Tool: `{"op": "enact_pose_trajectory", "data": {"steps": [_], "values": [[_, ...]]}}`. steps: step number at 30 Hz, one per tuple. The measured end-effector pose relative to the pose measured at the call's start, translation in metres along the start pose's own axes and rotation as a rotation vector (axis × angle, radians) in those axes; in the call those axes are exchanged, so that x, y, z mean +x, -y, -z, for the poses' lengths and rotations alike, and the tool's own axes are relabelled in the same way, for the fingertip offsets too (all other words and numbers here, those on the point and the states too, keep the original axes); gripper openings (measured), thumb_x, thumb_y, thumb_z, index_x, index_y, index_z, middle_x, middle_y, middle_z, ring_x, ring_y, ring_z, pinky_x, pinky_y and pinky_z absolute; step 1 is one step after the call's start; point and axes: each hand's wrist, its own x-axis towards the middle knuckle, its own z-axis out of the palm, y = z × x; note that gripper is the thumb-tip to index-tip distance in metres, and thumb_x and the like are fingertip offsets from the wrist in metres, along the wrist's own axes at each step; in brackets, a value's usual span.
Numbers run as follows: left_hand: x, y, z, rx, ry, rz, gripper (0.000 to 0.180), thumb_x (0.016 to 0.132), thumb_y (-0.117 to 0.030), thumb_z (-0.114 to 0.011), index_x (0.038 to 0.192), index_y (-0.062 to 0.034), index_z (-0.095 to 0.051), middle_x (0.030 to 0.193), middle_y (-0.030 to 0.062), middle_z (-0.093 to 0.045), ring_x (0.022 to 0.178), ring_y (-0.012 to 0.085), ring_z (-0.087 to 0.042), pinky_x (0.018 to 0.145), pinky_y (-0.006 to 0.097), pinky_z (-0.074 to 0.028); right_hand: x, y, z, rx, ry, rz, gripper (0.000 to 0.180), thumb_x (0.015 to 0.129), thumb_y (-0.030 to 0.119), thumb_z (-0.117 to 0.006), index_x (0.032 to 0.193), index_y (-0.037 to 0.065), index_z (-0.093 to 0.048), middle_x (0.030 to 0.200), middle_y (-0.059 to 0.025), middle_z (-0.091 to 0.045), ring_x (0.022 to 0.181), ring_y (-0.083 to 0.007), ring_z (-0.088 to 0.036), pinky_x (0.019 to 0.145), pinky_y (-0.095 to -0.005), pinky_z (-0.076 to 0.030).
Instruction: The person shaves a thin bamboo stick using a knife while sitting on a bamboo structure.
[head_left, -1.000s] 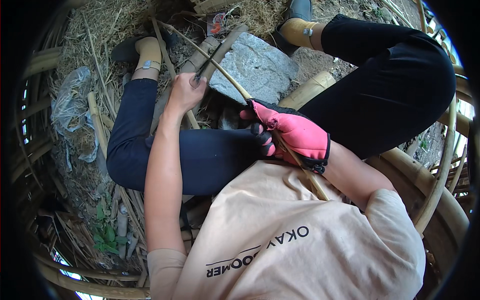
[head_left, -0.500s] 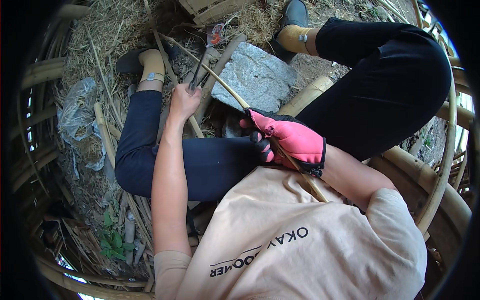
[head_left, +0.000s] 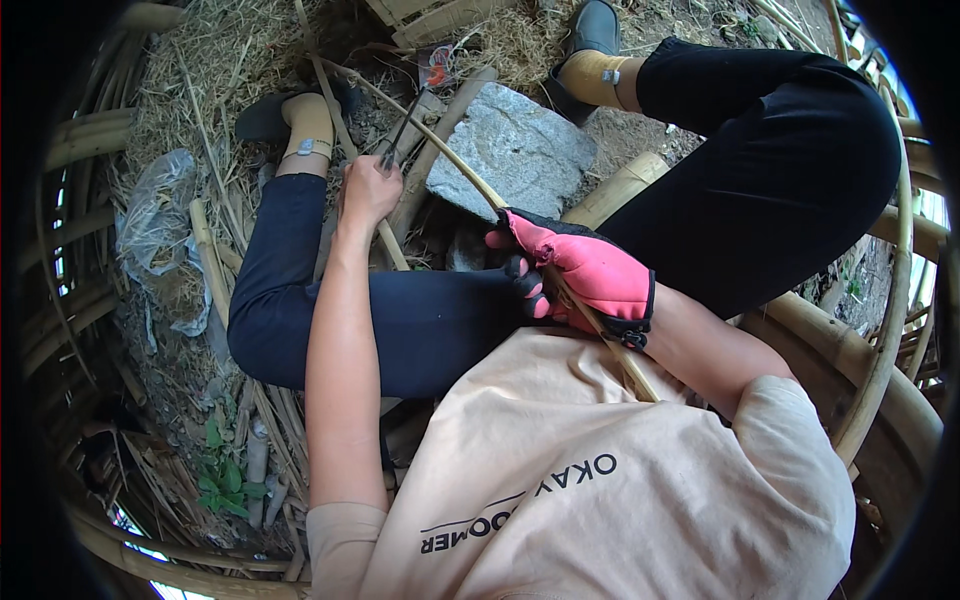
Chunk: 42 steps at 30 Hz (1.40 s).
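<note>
Crumpled clear plastic (head_left: 157, 225) lies toward the left edge of the straw-strewn ground (head_left: 250, 70). The bare left hand (head_left: 370, 190) curls its fingers round a slim dark knife (head_left: 399, 138). A long, smooth, pale stick (head_left: 470, 175) slants over a rough grey stone's (head_left: 525, 150) left edge into the right hand (head_left: 580, 265), fingers bent around it in a padded pink glove (head_left: 612, 282).

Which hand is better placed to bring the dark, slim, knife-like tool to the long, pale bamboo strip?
Probably the bare left hand: it grips the tool, which crosses the strip in this view; the pink-and-black gloved right hand holds the strip.
</note>
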Motion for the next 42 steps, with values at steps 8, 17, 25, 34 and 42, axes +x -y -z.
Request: {"op": "enact_pose_trajectory", "data": {"steps": [8,17,25,34,42], "values": [[-0.015,-0.015,0.005,-0.071,0.076,-0.181,0.03,0.086,-0.021,-0.063,0.069,0.0037,-0.058,0.061,0.0229,-0.054,0.061,0.0421,-0.058,0.058,0.042,-0.045,0.0,0.001,0.001,0.019,0.017,-0.038,0.045,0.096,0.042,-0.058,0.122,0.006,-0.054,0.072,0.0037,-0.055,0.054,-0.0069,-0.05,0.049,-0.0213,-0.042],[0.01,0.033,-0.003,-0.025,-0.029,0.045,0.032,0.083,-0.021,-0.06,0.064,0.0045,-0.057,0.055,0.0178,-0.056,0.053,0.0253,-0.06,0.056,0.041,-0.045,-0.002,0.004,-0.004,0.01,0.001,-0.051,0.045,0.096,0.042,-0.059,0.124,0.008,-0.053,0.073,0.0039,-0.053,0.055,-0.0069,-0.049,0.049,-0.0209,-0.041],[-0.007,-0.001,0.0,-0.104,0.009,-0.05,0.027,0.084,-0.017,-0.062,0.068,0.0053,-0.059,0.058,0.0219,-0.056,0.057,0.033,-0.064,0.057,0.041,-0.046,0.0,0.002,-0.001,0.017,0.003,-0.067,0.047,0.094,0.044,-0.06,0.125,0.009,-0.053,0.074,0.0034,-0.053,0.053,-0.0081,-0.049,0.049,-0.0209,-0.042],[0.003,-0.001,-0.01,-0.081,-0.06,-0.152,0.028,0.084,-0.018,-0.061,0.067,0.0044,-0.057,0.06,0.0227,-0.054,0.056,0.0347,-0.061,0.055,0.042,-0.045,0.003,0.001,0.004,0.037,0.049,-0.016,0.043,0.097,0.04,-0.058,0.122,0.005,-0.053,0.068,0.0049,-0.056,0.056,-0.0073,-0.055,0.049,-0.0214,-0.042],[0.005,0.025,-0.004,-0.068,-0.081,0.06,0.025,0.082,-0.016,-0.057,0.069,0.0048,-0.06,0.063,0.0252,-0.058,0.066,0.0399,-0.066,0.061,0.045,-0.048,-0.002,0.001,-0.004,0.015,0.02,-0.034,0.044,0.097,0.041,-0.058,0.123,0.006,-0.053,0.068,0.005,-0.054,0.056,-0.0055,-0.052,0.049,-0.021,-0.043]]}}
